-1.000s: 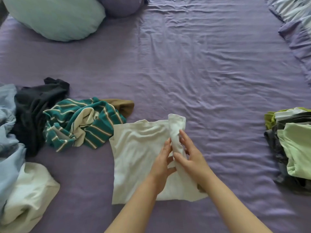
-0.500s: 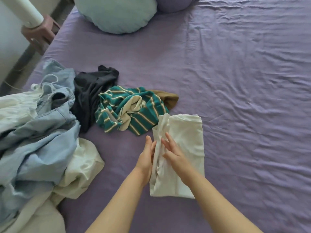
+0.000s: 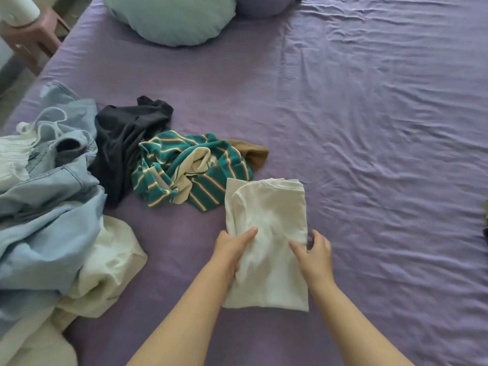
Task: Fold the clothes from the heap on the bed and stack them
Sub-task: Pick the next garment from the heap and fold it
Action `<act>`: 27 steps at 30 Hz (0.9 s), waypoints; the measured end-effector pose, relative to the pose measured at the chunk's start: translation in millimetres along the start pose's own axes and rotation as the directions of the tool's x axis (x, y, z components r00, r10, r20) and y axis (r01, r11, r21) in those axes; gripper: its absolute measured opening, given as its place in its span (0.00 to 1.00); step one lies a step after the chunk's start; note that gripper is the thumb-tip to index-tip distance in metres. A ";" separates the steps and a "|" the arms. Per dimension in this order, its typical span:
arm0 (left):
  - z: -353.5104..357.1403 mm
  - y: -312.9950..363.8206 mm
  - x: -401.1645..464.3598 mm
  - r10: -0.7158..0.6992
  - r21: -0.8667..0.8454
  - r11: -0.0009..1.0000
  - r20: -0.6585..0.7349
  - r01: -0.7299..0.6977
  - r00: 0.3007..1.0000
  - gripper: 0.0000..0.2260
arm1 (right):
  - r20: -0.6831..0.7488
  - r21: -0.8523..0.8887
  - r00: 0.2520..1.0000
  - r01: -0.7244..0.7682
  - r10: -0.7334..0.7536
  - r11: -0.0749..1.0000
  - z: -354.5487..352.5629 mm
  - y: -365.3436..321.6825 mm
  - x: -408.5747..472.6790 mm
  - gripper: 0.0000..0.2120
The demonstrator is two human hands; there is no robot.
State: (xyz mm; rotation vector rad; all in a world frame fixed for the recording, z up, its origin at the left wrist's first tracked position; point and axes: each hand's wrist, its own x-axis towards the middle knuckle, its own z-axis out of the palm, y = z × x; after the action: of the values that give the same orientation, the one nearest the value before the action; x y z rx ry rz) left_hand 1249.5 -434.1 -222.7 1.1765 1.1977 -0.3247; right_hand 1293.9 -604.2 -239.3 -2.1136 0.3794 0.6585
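A white shirt [image 3: 266, 233], folded into a narrow upright rectangle, lies on the purple bed sheet [image 3: 369, 128] in front of me. My left hand [image 3: 232, 245] grips its left edge, thumb on top and fingers tucked under the cloth. My right hand [image 3: 315, 250] holds the right edge, thumb on the fabric and fingers curled round the side. The heap lies to the left: a teal striped top [image 3: 184, 167], a dark garment [image 3: 126, 133], a brown piece [image 3: 254, 153], blue denim [image 3: 47, 207] and a cream garment [image 3: 111, 262].
A pale teal pillow [image 3: 174, 17] and a purple pillow [image 3: 261, 6] lie at the head of the bed. A pink stool [image 3: 31, 40] stands off the bed's left edge. A sliver of folded clothes [image 3: 485, 220] shows at the far right edge.
The shirt went from spread wide to a narrow folded strip. My hands moved apart from its middle to its two side edges. The view swung left, away from the stack.
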 end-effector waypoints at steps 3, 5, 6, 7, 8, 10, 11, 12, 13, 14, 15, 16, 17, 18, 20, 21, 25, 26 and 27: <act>4.8 -1.5 -4.9 0.024 -0.094 0.995 0.082 -0.017 0.996 0.16 | 0.111 0.142 0.993 -0.066 0.050 0.988 -7.5 -0.9 -2.3 0.11; 8.3 -1.1 -11.9 0.078 -0.135 0.989 0.109 -0.063 0.991 0.13 | 0.169 0.238 0.986 -0.057 0.016 0.970 -19.1 -3.5 -3.9 0.05; 11.2 -0.5 -16.6 0.097 -0.154 0.985 0.127 -0.078 0.987 0.13 | 0.198 0.293 0.980 -0.059 0.000 0.954 -27.4 -5.0 -5.2 0.05; 14.9 0.4 -21.9 0.118 -0.167 0.982 0.145 -0.093 0.982 0.14 | 0.231 0.348 0.973 -0.065 -0.018 0.935 -37.5 -6.7 -6.4 0.04; 19.7 1.6 -28.3 0.139 -0.171 0.979 0.161 -0.111 0.977 0.16 | 0.265 0.398 0.964 -0.076 -0.035 0.914 -48.7 -9.0 -8.5 0.05; 32.8 4.7 -43.4 0.178 -0.164 0.975 0.191 -0.147 0.965 0.19 | 0.319 0.470 0.946 -0.104 -0.059 0.877 -73.6 -11.7 -10.7 0.08; 41.5 6.7 -51.4 0.190 -0.168 0.973 0.207 -0.157 0.960 0.20 | 0.332 0.499 0.940 -0.108 -0.074 0.860 -87.2 -11.5 -10.8 0.07; 51.3 9.2 -60.3 0.199 -0.177 0.971 0.223 -0.161 0.954 0.20 | 0.337 0.529 0.937 -0.108 -0.091 0.842 -101.7 -10.7 -11.2 0.06; 62.2 12.1 -70.4 0.208 -0.187 0.968 0.237 -0.165 0.949 0.20 | 0.340 0.555 0.934 -0.104 -0.111 0.826 -116.7 -8.3 -10.4 0.07; 74.8 15.0 -80.3 0.217 -0.196 0.966 0.250 -0.170 0.944 0.19 | 0.340 0.580 0.931 -0.099 -0.130 0.808 -133.5 -6.6 -10.3 0.07; 88.3 17.4 -90.1 0.228 -0.205 0.963 0.267 -0.176 0.936 0.19 | 0.338 0.600 0.929 -0.092 -0.148 0.794 -151.2 -4.5 -10.4 0.07; 103.1 19.5 -99.7 0.237 -0.208 0.961 0.293 -0.180 0.926 0.19 | 0.333 0.616 0.929 -0.086 -0.160 0.783 -169.7 -2.2 -11.3 0.07; 119.1 20.6 -110.0 0.239 -0.206 0.962 0.333 -0.177 0.912 0.19 | 0.321 0.627 0.932 -0.078 -0.166 0.775 -189.2 1.9 -12.4 0.07; 136.2 20.8 -119.4 0.235 -0.197 0.966 0.379 -0.170 0.895 0.19 | 0.302 0.641 0.937 -0.066 -0.173 0.765 -210.1 5.4 -14.0 0.07; 173.9 20.2 -135.9 0.214 -0.176 0.973 0.475 -0.146 0.854 0.18 | 0.256 0.676 0.947 -0.031 -0.195 0.736 -254.6 13.8 -14.2 0.08; 194.4 19.8 -143.4 0.202 -0.166 0.977 0.524 -0.133 0.828 0.18 | 0.231 0.688 0.952 -0.014 -0.201 0.725 -277.1 18.7 -13.3 0.08; 282.2 15.7 -170.5 0.132 -0.098 0.991 0.630 -0.091 0.765 0.18 | 0.093 0.711 0.974 0.081 -0.208 0.699 -369.3 41.2 -9.7 0.10; 304.3 14.3 -175.1 0.118 -0.076 0.993 0.647 -0.090 0.754 0.19 | 0.062 0.710 0.976 0.102 -0.207 0.697 -391.8 47.6 -8.7 0.10; 325.7 12.7 -178.4 0.110 -0.057 0.994 0.666 -0.097 0.738 0.19 | 0.034 0.704 0.978 0.123 -0.206 0.699 -413.3 54.5 -7.7 0.11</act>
State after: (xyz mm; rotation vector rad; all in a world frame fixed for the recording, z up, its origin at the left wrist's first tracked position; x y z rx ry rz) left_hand 1364.9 -764.4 -97.5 0.9727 0.4915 -0.5934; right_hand 1391.9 -972.4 -69.9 -1.3460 0.3058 0.4238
